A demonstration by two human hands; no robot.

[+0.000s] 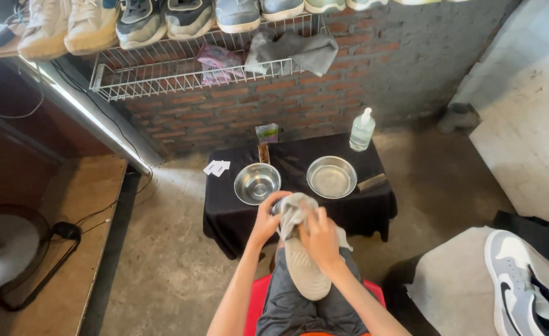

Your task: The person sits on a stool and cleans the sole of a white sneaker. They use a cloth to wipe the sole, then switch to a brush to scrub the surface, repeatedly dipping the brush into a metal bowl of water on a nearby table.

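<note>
A grey shoe (307,274) lies sole-up across my lap, toe end pointing away from me. My left hand (265,221) grips the shoe's far end. My right hand (321,239) presses a grey cloth (294,211) against the shoe's upper part. Both hands sit close together just in front of a small table draped in black cloth (374,205). Two steel bowls stand on that table: one on the left (257,183), one on the right (331,177).
A clear pump bottle (361,129) and a brush (372,182) rest on the table. A wire rack (175,68) on the brick wall holds several shoes and cloths. A grey-and-white sneaker (518,280) lies at right; a fan (4,246) stands at left.
</note>
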